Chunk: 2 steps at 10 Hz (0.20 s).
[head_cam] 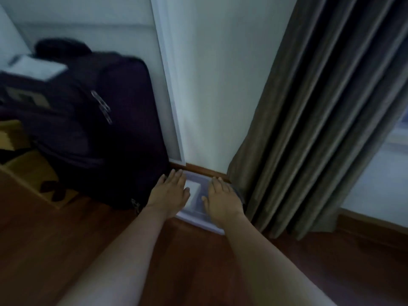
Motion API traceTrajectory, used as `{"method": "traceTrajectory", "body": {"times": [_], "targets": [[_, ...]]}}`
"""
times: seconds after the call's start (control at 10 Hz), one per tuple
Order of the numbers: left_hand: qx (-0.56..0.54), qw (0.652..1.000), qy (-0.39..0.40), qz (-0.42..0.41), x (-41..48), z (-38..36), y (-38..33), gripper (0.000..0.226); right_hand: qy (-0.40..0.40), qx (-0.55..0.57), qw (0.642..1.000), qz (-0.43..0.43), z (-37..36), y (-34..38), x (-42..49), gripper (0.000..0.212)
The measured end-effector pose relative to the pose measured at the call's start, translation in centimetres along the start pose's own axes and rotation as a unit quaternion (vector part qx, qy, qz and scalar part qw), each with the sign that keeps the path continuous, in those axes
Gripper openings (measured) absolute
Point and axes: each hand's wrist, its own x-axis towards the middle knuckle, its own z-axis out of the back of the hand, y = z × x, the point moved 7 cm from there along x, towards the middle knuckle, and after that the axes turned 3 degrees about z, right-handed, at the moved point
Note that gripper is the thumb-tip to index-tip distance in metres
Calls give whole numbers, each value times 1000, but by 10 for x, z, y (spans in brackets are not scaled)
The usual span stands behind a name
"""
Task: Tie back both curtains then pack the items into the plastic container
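A clear plastic container (pixel 194 215) with a lid sits on the wooden floor against the white wall, between a dark suitcase and the curtain. My left hand (pixel 171 191) lies flat on the left side of its lid, fingers spread. On the right side of the lid my right hand (pixel 220 199) rests flat in the same way. A pale item shows through the lid between my hands. The olive-brown curtain (pixel 320 120) hangs loose in long folds to the floor, right of the container. A second curtain is not in view.
A large dark purple suitcase (pixel 95 129) stands left of the container, touching the wall trim. A cardboard box (pixel 37 180) lies on the floor further left. A window edge (pixel 399 133) shows at far right. Wooden floor (pixel 66 239) spreads in front.
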Motion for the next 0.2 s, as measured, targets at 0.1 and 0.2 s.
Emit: {"method": "traceTrajectory", "body": {"times": [0.1,0.2], "targets": [[-27,998,-51,-5,-19,144,-6,57,-57,10,998,-2,133,23,-21,57],[-45,994,-88,-37,-39,250,-15,56,-86,10,996,16,233,45,-45,57]]}}
